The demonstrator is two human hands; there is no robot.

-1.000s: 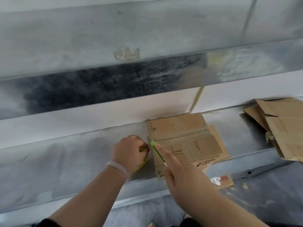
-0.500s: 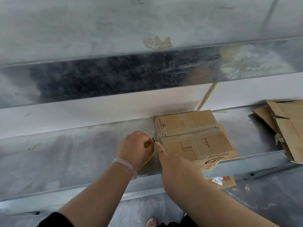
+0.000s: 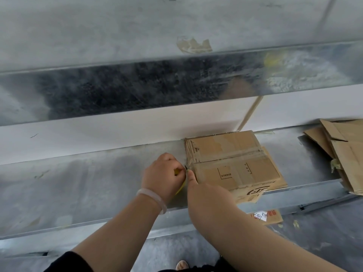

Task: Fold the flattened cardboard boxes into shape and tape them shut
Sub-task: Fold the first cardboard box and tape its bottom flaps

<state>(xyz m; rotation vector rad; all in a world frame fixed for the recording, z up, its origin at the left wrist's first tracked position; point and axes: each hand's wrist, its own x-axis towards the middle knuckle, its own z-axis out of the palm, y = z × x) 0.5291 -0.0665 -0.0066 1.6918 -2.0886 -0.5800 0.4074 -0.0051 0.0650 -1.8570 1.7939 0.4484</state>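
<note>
Little has shifted in the last half second: both hands stay at the box's near left corner, while a green strip that lay along the right hand's outstretched finger a second ago no longer shows.

At the left, the grey metal bench (image 3: 88,183) runs across the view, with a white ledge behind it; the left hand (image 3: 163,177), a pale bracelet (image 3: 152,197) on its wrist, rests on the bench just left of the box; its grip is curled tight round a yellow tool (image 3: 182,185), mostly hidden in the fist, whose dark tip pokes out toward the box.

The right hand (image 3: 204,195) comes in from the near right, touching the left hand; one finger is stretched out, its tip at the box corner beside the tool's dark tip; the other fingers are hidden under the hand, so I cannot tell whether that grip pinches anything.

The cardboard box (image 3: 235,165) lies on the bench against the far ledge, low and flat, its near edge overhanging the bench; clear tape (image 3: 225,156) runs across its top.

Below the bench's near edge sits a cardboard scrap (image 3: 273,217) with a white handwritten label; at the far right a stack of flattened cardboard (image 3: 345,154) lies on the bench, well apart from the box.
</note>
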